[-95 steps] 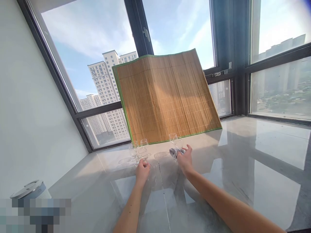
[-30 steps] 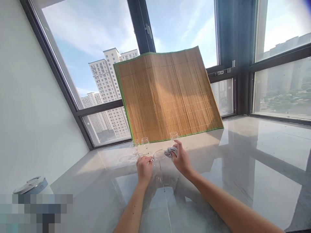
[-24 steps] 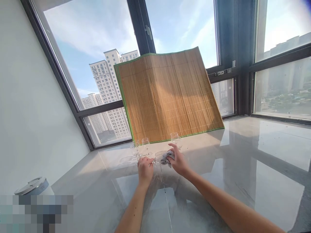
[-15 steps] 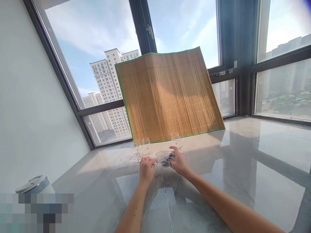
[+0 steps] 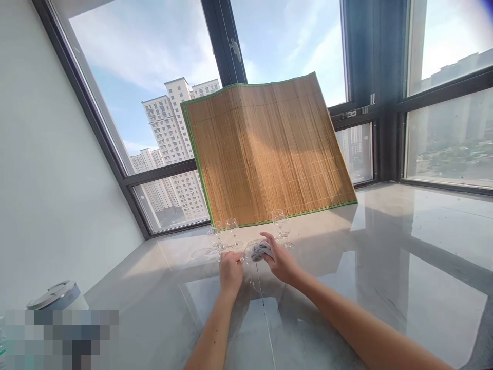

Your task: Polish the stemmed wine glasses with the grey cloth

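Work at mid-step: one side steadies, the other presses

From my seat far off, I read this as the wiping step. The left hand (image 5: 231, 267) pinches a clear, round-bowled stemmed glass (image 5: 248, 253) between thumb and forefinger at its stem end; I cannot tell how the remaining fingers are placed. That glass is tipped well over, its bowl toward the right hand (image 5: 283, 262), at the middle of the glossy grey tiled surface (image 5: 308, 339); whether it touches the tiles I cannot tell. The right hand grips a bunched grey-and-white fabric cloth (image 5: 259, 252), one finger lifted away from it. The cloth sits at the bowl and seems tucked into its mouth, though I cannot be sure.

I judge that the next move calls for a firm stem and a gentle turn, with light pressure to spare the thin wall.

As for containers, upright clear glasses (image 5: 232, 226) stand beyond the left hand, overlapping too much for me to count. Past the right hand stand two colourless see-through glasses (image 5: 283, 225). I make out no liquid in any. At lower left is a white-and-blue lidded cylindrical cup (image 5: 63, 299); its lid hides the contents.
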{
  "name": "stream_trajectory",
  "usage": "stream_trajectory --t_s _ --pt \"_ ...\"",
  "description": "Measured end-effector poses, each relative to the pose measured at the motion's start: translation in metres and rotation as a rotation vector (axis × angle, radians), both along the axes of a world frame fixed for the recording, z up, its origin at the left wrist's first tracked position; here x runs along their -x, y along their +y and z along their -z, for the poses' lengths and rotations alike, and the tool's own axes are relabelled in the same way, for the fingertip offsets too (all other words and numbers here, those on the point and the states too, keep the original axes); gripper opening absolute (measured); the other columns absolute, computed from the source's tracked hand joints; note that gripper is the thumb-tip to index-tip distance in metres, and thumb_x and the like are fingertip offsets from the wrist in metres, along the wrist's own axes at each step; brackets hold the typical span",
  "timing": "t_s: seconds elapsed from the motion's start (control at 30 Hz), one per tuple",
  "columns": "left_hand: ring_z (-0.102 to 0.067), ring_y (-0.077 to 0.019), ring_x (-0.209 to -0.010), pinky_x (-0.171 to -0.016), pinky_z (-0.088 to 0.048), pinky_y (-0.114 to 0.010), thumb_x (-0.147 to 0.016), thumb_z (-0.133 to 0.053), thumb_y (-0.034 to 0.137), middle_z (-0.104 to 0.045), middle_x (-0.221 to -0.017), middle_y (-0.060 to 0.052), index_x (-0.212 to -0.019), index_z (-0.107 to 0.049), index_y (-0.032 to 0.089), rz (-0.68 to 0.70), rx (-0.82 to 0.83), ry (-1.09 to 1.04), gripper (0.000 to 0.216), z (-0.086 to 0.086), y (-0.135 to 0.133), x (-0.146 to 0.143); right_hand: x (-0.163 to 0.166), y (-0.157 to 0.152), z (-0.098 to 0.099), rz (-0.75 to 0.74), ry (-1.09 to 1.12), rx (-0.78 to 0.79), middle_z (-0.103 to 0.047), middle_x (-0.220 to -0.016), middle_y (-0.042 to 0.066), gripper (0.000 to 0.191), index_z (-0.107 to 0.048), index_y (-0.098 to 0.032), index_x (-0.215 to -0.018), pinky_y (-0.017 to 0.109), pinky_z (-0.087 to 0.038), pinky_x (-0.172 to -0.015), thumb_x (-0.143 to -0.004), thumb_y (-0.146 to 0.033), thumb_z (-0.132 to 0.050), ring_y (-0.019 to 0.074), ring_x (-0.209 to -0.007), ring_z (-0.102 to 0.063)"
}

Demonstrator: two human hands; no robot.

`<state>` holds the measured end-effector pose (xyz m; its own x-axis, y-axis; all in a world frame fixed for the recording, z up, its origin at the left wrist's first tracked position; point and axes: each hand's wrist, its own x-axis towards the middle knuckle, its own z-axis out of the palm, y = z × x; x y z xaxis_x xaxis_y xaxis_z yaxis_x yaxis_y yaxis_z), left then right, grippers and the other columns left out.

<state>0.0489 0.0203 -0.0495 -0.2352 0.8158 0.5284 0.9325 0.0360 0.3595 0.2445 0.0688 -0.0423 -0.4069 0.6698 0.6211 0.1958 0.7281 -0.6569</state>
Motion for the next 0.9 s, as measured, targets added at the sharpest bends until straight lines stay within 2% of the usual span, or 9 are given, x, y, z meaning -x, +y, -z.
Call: stream_trajectory --t_s 0.2,0.3,0.43,0.6,0.7,0.77,0.87,0.9 --pt "-0.049 -0.0212 -0.091 -0.081 -0.04 -0.029 -0.082 -0.053 0.013 -0.062 -0.077 -0.005 -0.09 -0.078 0.025 0.136 0.019 0.015 0.029 -0.003 -0.001 -0.006 0.002 0.016 0.009 0.005 0.138 0.118 -0.059 -0.084 0.001 0.05 -0.039 -0.024 -0.126 0.034 -0.046 -0.071 -0.077 -0.015 -0.047 0.0178 -0.073 -0.056" --pt "-0.05 -0.0202 -0.091 -0.081 -0.04 -0.028 -0.08 -0.054 0.011 -0.063 -0.077 -0.003 -0.09 -0.078 0.026 0.19 0.054 0.018 0.03 -0.004 -0.002 -0.007 0.001 0.022 0.012 -0.053 0.204 0.211 -0.053 -0.075 -0.004 0.047 -0.042 -0.024 -0.119 0.028 -0.042 -0.061 -0.073 -0.015 -0.049 0.0146 -0.065 -0.051" --pt "-0.051 -0.0197 -0.09 -0.08 -0.04 -0.027 -0.08 -0.056 0.013 -0.064 -0.079 -0.003 -0.088 -0.078 0.025 0.186 0.066 0.028 0.027 -0.004 -0.004 -0.008 -0.001 0.021 0.008 -0.155 0.239 0.349 -0.051 -0.072 -0.006 0.046 -0.045 -0.024 -0.114 0.022 -0.036 -0.051 -0.069 -0.018 -0.055 0.0107 -0.055 -0.045" --pt "-0.053 -0.0216 -0.092 -0.083 -0.041 -0.03 -0.083 -0.055 0.018 -0.066 -0.081 -0.006 -0.091 -0.078 0.024 0.144 0.03 -0.02 0.025 -0.003 -0.002 -0.005 -0.005 0.007 -0.008 -0.198 0.262 0.473 -0.054 -0.074 -0.005 0.047 -0.048 -0.024 -0.114 0.025 -0.041 -0.056 -0.069 -0.022 -0.06 0.0125 -0.061 -0.052" --pt "-0.056 -0.0209 -0.091 -0.084 -0.041 -0.031 -0.078 -0.056 0.014 -0.068 -0.082 -0.005 -0.086 -0.077 0.022 0.125 0.025 -0.155 0.024 -0.001 0.001 -0.002 -0.007 0.002 -0.016 -0.182 0.334 0.531 -0.056 -0.077 -0.003 0.047 -0.047 -0.023 -0.116 0.027 -0.044 -0.059 -0.071 -0.026 -0.062 0.0144 -0.066 -0.055" --pt "-0.058 -0.0195 -0.086 -0.082 -0.041 -0.03 -0.075 -0.057 0.013 -0.069 -0.081 -0.004 -0.079 -0.076 0.02 0.111 0.018 -0.307 0.02 0.0 0.003 0.0 -0.008 0.003 -0.018 -0.128 0.407 0.51 -0.056 -0.078 -0.003 0.048 -0.046 -0.024 -0.117 0.028 -0.044 -0.061 -0.072 -0.029 -0.063 0.0152 -0.068 -0.056" --pt "-0.061 -0.0183 -0.083 -0.077 -0.042 -0.028 -0.074 -0.063 0.024 -0.071 -0.081 -0.004 -0.07 -0.07 0.017 0.119 -0.014 -0.678 0.01 -0.001 0.005 0.001 -0.008 0.009 -0.016 -0.003 0.473 0.427 -0.055 -0.08 -0.003 0.046 -0.045 -0.024 -0.117 0.03 -0.044 -0.063 -0.074 -0.03 -0.061 0.0158 -0.07 -0.055" --pt "-0.061 -0.0182 -0.085 -0.077 -0.043 -0.027 -0.073 -0.067 0.029 -0.071 -0.084 -0.004 -0.069 -0.069 0.017 0.15 -0.031 -0.837 0.013 -0.002 0.005 -0.001 -0.007 0.011 -0.014 0.032 0.474 0.404 -0.055 -0.08 -0.002 0.045 -0.044 -0.024 -0.116 0.03 -0.044 -0.064 -0.075 -0.03 -0.061 0.016 -0.071 -0.055"
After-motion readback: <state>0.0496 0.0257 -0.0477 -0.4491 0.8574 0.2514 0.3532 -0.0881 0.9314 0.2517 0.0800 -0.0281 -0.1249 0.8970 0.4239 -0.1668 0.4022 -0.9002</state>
